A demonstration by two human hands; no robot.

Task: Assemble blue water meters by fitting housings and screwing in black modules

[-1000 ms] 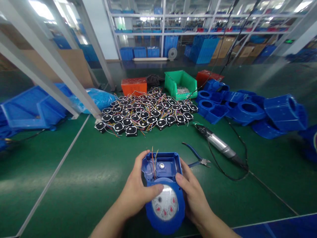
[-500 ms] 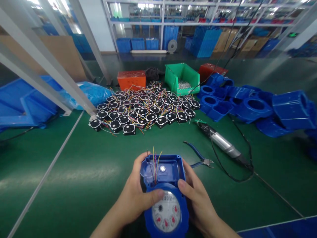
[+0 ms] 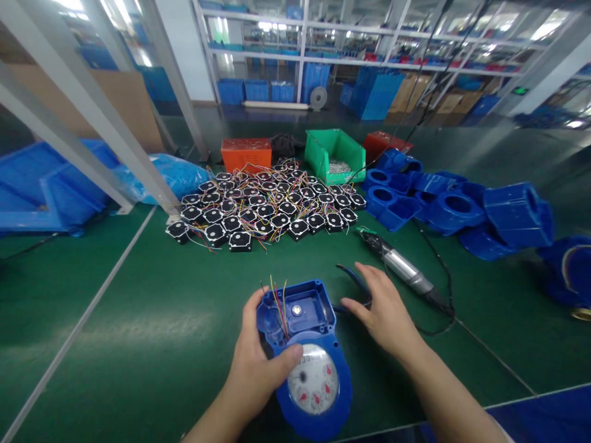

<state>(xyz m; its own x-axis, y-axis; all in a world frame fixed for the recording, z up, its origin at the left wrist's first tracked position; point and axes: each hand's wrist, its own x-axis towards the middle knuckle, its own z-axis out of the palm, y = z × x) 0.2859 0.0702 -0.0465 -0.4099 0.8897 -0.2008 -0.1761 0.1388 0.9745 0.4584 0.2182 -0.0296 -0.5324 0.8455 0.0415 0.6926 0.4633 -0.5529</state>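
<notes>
A blue water meter (image 3: 339, 369) with a round white dial and an open box-shaped compartment is held in my left hand (image 3: 258, 351), the thumb lying over the dial's edge. Thin yellow, red and black wires (image 3: 277, 301) stand up from the compartment's left side. My right hand (image 3: 385, 307) is off the meter and over the cutting pliers (image 3: 353, 277), thumb and fingers apart. It covers the jaws and part of the handles; whether it touches them I cannot tell.
Several black modules with coloured wires (image 3: 240, 240) lie ahead. A power screwdriver (image 3: 406, 271) with its cord rests to the right, near blue housings (image 3: 455, 209). Behind are a green bin (image 3: 318, 157) of small metal parts and an orange box (image 3: 244, 155). A metal post (image 3: 157, 191) stands left.
My right hand has let go of the water meter and moved right, over the cutting pliers. My left hand still holds the meter, which has tilted slightly.
</notes>
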